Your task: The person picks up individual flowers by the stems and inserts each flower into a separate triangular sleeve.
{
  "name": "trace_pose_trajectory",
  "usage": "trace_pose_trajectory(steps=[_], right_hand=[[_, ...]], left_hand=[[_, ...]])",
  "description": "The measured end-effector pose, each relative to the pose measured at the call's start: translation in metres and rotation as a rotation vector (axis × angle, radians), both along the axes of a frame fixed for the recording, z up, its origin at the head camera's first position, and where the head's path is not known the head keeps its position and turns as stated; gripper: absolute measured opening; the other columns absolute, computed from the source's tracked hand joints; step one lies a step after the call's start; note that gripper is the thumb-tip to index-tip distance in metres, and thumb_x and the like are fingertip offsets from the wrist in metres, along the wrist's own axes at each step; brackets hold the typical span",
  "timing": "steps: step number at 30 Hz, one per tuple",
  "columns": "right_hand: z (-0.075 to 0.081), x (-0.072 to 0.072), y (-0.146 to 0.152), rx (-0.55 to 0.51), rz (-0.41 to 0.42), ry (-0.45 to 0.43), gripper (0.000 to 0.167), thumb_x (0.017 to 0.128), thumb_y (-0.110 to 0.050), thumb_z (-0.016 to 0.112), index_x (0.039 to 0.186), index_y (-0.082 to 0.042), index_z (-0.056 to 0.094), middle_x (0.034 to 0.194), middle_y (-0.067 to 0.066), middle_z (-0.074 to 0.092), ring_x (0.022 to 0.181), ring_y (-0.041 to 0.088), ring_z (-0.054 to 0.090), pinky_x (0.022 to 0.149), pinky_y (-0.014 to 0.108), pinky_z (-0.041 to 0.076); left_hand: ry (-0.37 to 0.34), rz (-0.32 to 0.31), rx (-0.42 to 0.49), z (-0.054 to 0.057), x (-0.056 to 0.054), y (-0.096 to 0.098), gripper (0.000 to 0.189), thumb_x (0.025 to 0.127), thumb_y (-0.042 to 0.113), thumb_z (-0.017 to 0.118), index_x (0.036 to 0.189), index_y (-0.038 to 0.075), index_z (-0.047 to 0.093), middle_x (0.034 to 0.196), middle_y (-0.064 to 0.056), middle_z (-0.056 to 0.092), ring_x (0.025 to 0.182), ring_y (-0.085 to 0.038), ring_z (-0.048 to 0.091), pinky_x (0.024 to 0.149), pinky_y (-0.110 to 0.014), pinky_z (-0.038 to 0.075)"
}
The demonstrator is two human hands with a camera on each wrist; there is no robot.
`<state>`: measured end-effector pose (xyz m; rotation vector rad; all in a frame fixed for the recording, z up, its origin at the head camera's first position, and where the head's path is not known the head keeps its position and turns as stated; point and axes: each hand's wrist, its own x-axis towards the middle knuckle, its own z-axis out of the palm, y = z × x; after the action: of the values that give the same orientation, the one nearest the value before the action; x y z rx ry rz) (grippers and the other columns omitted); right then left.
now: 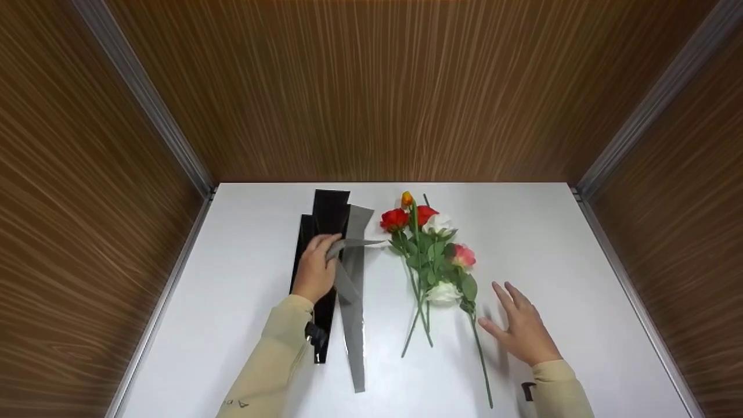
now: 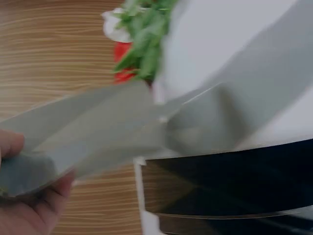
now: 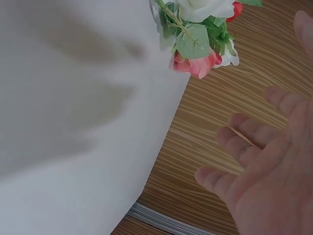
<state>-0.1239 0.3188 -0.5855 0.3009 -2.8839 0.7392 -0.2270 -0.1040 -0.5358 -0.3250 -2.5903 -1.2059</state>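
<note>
My left hand point(image 1: 316, 270) pinches a folded grey translucent wrapping sheet point(image 2: 98, 127) between thumb and fingers. One end of it sticks out rightward over the table in the head view. Another grey length point(image 1: 352, 325) lies beneath, beside long black folded sheets point(image 1: 331, 206) that the left hand partly covers. My right hand point(image 1: 519, 328), fingers spread and holding nothing, hovers right of a bunch of flowers. Among them are a red rose point(image 1: 394, 220), an orange bud point(image 1: 407, 199), a pink flower point(image 1: 464, 255) and a white rose point(image 1: 443, 292), with crossing green stems.
The flowers and sheets lie on a white table point(image 1: 232, 325). Wood-grain panels point(image 1: 371, 93) enclose it at the back and both sides, with grey metal strips point(image 1: 145, 93) at the corners. A single stem point(image 1: 483, 366) extends toward the near edge.
</note>
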Motion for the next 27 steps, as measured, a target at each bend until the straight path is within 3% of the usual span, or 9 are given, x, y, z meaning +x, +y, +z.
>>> trace_pose_trajectory(steps=[6, 14, 17, 19, 23, 27], right_hand=[[0.004, 0.001, -0.003, -0.006, 0.001, 0.005, 0.078, 0.088, -0.047, 0.067, 0.149, -0.011, 0.034, 0.146, 0.028, 0.033, 0.127, 0.051, 0.036, 0.096, 0.069, 0.030], [0.010, 0.000, -0.009, -0.021, 0.025, 0.040, 0.077, 0.088, -0.044, 0.068, 0.150, -0.013, 0.034, 0.147, 0.025, 0.034, 0.128, 0.048, 0.038, 0.096, 0.065, 0.034], [0.014, -0.001, -0.014, -0.044, 0.039, 0.064, 0.076, 0.087, -0.039, 0.071, 0.149, -0.011, 0.036, 0.146, 0.025, 0.035, 0.127, 0.047, 0.039, 0.095, 0.065, 0.036], [0.018, -0.003, -0.019, -0.078, 0.056, 0.072, 0.073, 0.088, -0.036, 0.071, 0.147, -0.009, 0.037, 0.146, 0.023, 0.036, 0.128, 0.045, 0.039, 0.095, 0.063, 0.037], [0.032, -0.011, -0.036, -0.204, 0.130, 0.096, 0.062, 0.090, -0.028, 0.069, 0.143, -0.006, 0.044, 0.143, 0.017, 0.044, 0.131, 0.036, 0.041, 0.100, 0.056, 0.037], [0.057, -0.019, -0.060, -0.351, 0.195, 0.144, 0.050, 0.091, -0.015, 0.067, 0.137, -0.003, 0.051, 0.137, 0.014, 0.052, 0.129, 0.029, 0.046, 0.102, 0.051, 0.037]], left_hand=[[0.154, -0.035, 0.001, 0.033, 0.003, 0.008, 0.063, 0.070, -0.022, 0.057, 0.124, 0.009, 0.063, 0.131, -0.008, 0.052, 0.118, -0.027, 0.053, 0.098, -0.040, 0.043], [0.269, -0.200, -0.086, 0.070, 0.019, 0.029, 0.070, 0.063, -0.023, 0.058, 0.123, 0.013, 0.063, 0.138, -0.006, 0.046, 0.120, -0.024, 0.052, 0.093, -0.038, 0.047], [0.291, -0.272, -0.161, 0.079, 0.026, 0.039, 0.071, 0.063, -0.021, 0.059, 0.124, 0.016, 0.062, 0.142, -0.004, 0.044, 0.110, -0.022, 0.058, 0.084, -0.033, 0.051], [0.305, -0.321, -0.219, 0.084, 0.031, 0.047, 0.071, 0.063, -0.020, 0.059, 0.124, 0.016, 0.062, 0.144, -0.003, 0.043, 0.089, -0.018, 0.063, 0.071, -0.027, 0.053], [0.340, -0.407, -0.354, 0.091, 0.039, 0.063, 0.071, 0.066, -0.018, 0.062, 0.127, 0.018, 0.060, 0.145, -0.001, 0.043, 0.064, -0.012, 0.054, 0.053, -0.021, 0.045], [0.378, -0.497, -0.466, 0.093, 0.046, 0.076, 0.065, 0.073, -0.013, 0.067, 0.130, 0.017, 0.058, 0.144, -0.002, 0.046, 0.086, -0.014, 0.063, 0.060, -0.022, 0.049]])
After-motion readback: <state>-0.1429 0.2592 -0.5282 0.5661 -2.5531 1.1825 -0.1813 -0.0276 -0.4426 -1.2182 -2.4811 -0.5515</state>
